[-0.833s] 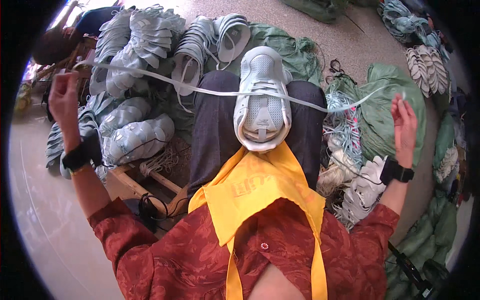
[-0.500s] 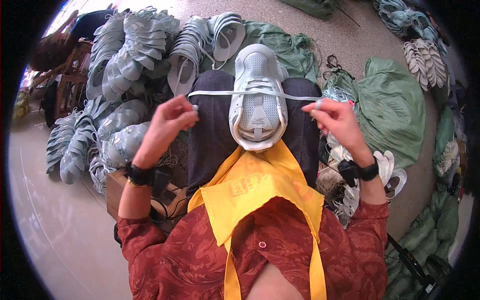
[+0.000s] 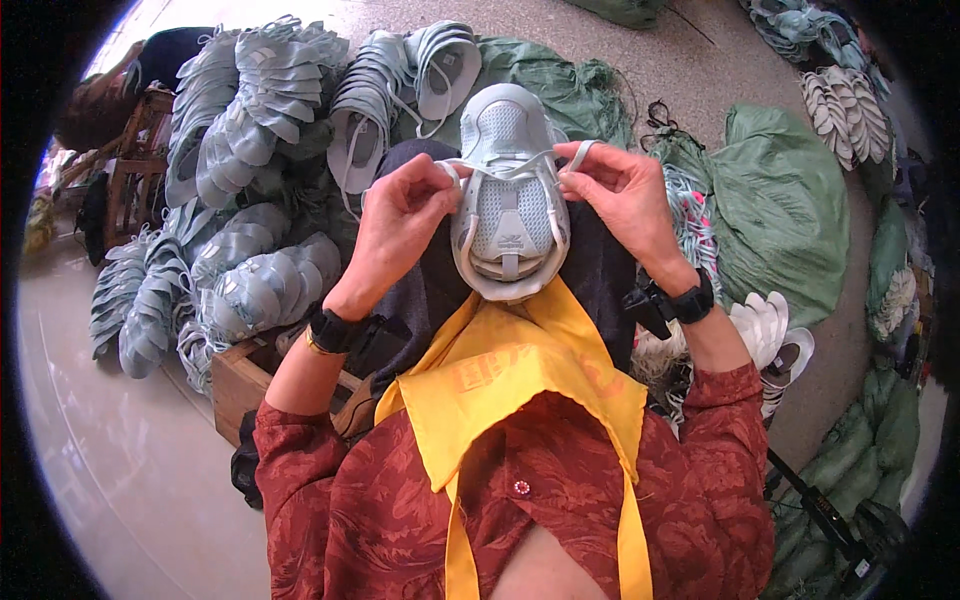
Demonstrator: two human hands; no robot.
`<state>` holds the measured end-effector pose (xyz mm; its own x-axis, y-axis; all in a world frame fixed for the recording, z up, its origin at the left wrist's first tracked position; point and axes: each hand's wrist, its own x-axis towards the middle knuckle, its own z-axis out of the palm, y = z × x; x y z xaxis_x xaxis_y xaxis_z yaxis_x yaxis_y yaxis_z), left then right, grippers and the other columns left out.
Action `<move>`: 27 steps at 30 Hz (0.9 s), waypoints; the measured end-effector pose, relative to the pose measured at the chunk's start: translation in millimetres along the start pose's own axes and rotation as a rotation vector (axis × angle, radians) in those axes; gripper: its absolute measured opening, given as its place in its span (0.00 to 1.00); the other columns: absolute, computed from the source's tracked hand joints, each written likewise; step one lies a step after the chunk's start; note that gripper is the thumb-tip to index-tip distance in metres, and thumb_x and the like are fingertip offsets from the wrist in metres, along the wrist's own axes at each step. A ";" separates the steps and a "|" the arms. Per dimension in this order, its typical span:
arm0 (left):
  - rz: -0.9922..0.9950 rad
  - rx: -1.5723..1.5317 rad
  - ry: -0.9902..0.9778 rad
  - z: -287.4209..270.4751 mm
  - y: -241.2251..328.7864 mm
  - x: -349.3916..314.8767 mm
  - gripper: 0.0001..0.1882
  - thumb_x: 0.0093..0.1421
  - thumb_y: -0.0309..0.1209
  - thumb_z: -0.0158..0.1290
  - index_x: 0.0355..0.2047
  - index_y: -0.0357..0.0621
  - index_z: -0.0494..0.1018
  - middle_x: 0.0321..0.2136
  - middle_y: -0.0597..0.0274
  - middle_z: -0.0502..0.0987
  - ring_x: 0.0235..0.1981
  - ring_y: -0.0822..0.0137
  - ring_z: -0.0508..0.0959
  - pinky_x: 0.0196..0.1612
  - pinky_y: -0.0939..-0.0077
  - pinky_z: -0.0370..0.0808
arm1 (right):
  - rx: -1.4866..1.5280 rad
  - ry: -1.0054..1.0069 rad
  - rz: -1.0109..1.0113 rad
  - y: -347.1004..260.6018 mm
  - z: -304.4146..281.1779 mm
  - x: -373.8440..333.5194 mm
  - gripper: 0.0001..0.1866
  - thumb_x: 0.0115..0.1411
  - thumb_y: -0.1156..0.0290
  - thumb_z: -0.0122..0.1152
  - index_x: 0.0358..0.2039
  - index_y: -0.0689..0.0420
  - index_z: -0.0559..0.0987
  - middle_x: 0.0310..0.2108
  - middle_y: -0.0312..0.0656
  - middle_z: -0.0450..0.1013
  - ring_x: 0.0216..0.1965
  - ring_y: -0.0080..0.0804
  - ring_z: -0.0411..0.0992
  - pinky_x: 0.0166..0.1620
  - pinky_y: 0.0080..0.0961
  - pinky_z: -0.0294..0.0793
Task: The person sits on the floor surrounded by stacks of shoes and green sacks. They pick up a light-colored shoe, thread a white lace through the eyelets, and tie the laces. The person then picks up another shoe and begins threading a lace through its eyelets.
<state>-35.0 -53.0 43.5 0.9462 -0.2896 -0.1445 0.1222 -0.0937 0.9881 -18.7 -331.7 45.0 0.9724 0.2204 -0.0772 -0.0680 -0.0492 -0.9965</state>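
A pale blue-grey shoe upper [image 3: 510,225] rests between my knees, toe pointing away from me, with its tongue lying at the near end. White shoelace [image 3: 500,165] crosses over its lacing area. At the shoe's left side, my left hand [image 3: 405,215] pinches one lace end between thumb and fingers. On the other side my right hand [image 3: 625,195] grips the other end, a loop of lace showing by its fingertips. Both hands are close to the eyelet edges. Whether the lace passes through an eyelet is too small to tell.
Stacks of pale blue shoe uppers [image 3: 265,110] stand at the left. A wooden box [image 3: 240,390] sits by my left forearm. Green sacks [image 3: 780,220] lie at the right, with white uppers [image 3: 765,325] near my right wrist. A yellow apron [image 3: 520,400] covers my lap.
Both hands have come inward from wide apart to the shoe's sides. The lace, stretched straight across before, is now drawn in close over the upper.
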 end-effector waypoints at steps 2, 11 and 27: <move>-0.013 -0.087 -0.006 0.6 0.3 1.9 0.03 0.67 0.19 0.53 0.35 0.38 0.71 0.48 0.58 0.79 0.45 0.77 0.75 0.50 0.79 0.75 | 0.025 0.019 0.006 1.3 1.5 -2.7 0.12 0.63 0.80 0.64 0.47 0.64 0.83 0.37 0.37 0.82 0.37 0.20 0.79 0.44 0.21 0.82; 0.028 -0.182 -0.011 2.3 3.2 -0.5 0.03 0.68 0.23 0.54 0.35 0.39 0.72 0.50 0.57 0.78 0.43 0.76 0.76 0.51 0.78 0.75 | 0.056 0.058 -0.003 5.3 6.5 -5.0 0.08 0.63 0.81 0.64 0.43 0.65 0.83 0.40 0.38 0.81 0.37 0.19 0.79 0.43 0.20 0.83; 0.043 -0.323 0.072 9.4 -3.6 4.6 0.04 0.66 0.23 0.58 0.36 0.38 0.73 0.47 0.58 0.79 0.44 0.74 0.78 0.51 0.78 0.76 | -0.117 0.085 -0.066 5.7 13.0 -5.3 0.06 0.60 0.80 0.68 0.39 0.62 0.83 0.35 0.34 0.83 0.36 0.16 0.79 0.42 0.17 0.79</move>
<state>-33.9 -62.9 38.8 0.9699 -0.2178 -0.1091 0.1592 0.2276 0.9607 -27.2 -320.4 39.3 0.9896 0.1437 -0.0036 0.0184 -0.1519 -0.9882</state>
